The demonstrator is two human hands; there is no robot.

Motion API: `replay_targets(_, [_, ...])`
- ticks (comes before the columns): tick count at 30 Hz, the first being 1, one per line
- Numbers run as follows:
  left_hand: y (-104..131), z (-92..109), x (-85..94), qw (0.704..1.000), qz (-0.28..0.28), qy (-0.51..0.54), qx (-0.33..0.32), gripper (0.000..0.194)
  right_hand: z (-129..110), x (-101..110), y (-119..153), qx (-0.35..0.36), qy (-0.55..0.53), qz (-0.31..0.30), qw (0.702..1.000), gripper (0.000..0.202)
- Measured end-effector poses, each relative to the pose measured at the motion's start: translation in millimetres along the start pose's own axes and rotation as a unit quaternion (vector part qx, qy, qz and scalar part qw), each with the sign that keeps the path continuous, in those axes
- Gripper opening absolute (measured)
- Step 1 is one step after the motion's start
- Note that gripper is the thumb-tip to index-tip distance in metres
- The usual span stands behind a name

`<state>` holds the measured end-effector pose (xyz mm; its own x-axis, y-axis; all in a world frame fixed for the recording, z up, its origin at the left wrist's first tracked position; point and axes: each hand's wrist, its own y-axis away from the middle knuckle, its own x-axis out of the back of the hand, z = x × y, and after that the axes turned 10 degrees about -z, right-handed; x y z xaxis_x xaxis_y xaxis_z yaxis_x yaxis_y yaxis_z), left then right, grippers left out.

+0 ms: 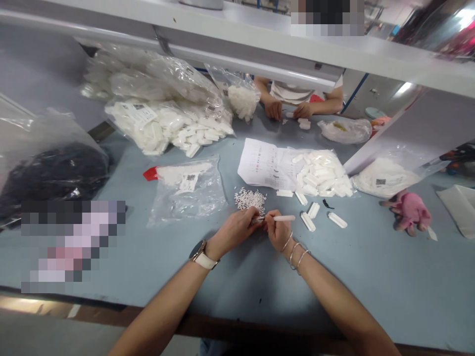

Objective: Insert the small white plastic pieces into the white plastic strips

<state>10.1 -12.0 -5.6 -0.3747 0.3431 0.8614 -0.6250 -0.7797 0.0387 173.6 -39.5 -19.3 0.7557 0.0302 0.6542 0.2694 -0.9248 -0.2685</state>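
Note:
My left hand [240, 227] is closed, thumb and fingers pinching a small white part [259, 221] that the fingers mostly cover. My right hand [278, 231] grips a pale pink pen-shaped tool [285, 218], its inner end pointing at that part; the exact kind of tool cannot be made out. Just beyond my fingers lies a pile of tiny white pieces [249, 199]. Several oblong white plastic pieces [308, 221] rest to the right of my right hand, and an opened clear bag of similar white pieces [322, 173] is behind them.
A printed paper sheet [260, 163] and a clear labelled bag [185, 193] lie on the grey table [237, 291]. Large bags of white parts [163, 128] are heaped back left. A pink glove [411, 212] lies right. A co-worker's hands [289, 110] are busy opposite, beneath a shelf [237, 34].

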Motion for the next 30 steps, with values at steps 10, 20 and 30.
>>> replay_targets(10, [-0.5, 1.5, 1.4, 1.000, -0.003, 0.009, -0.001, 0.009, -2.8, -2.1, -2.9, 0.040, 0.117, 0.020, 0.992, 0.045])
replay_targets(20, [0.1, 3.8, 4.0, 1.000, -0.013, 0.009, 0.007, 0.010, -0.4, -2.9, 2.3, 0.013, 0.009, 0.030, 0.999, 0.045])
replay_targets(30, [0.0, 4.2, 5.2, 0.999, -0.027, 0.007, 0.022, 0.012, -0.4, -2.1, 1.2, -0.005, -0.059, -0.002, 0.998, 0.041])
